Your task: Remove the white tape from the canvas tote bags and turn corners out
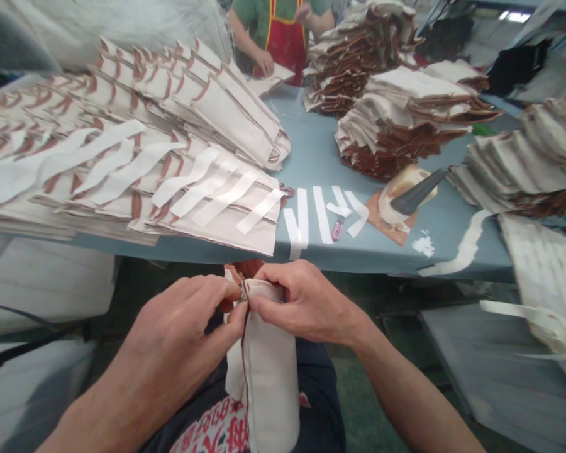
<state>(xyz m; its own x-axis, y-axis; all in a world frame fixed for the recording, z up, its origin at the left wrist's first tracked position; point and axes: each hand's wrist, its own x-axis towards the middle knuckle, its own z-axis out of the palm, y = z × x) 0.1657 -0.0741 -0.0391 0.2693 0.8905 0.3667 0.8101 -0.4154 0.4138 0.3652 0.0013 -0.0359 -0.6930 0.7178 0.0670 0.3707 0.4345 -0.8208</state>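
As the head view shows, the fingers of our left hand point(182, 324) and right hand point(311, 302) pinch closed on the top end of a cream fabric piece point(273, 377), held before the surface point(306, 145). We judge its long brown-edged seam point(246, 371) joined and its top end unfinished. White strips point(302, 217) lie across stacked pieces point(257, 242) and surface.

Bare L hand point(183, 314) & bare R hand point(306, 299); forearms point(405, 371) also uncovered behind each hand, as far as they show. Below both hands: dark navy soft-cloth garment point(321, 384), apron or trousers, can't tell. Below L hand, bold red printed lettering w/ pale edging point(238, 434), approx. 2 rows, slanting up twd R side, too blurred to read. Below R hand, small pinkish-red patch point(304, 399) on same cloth.
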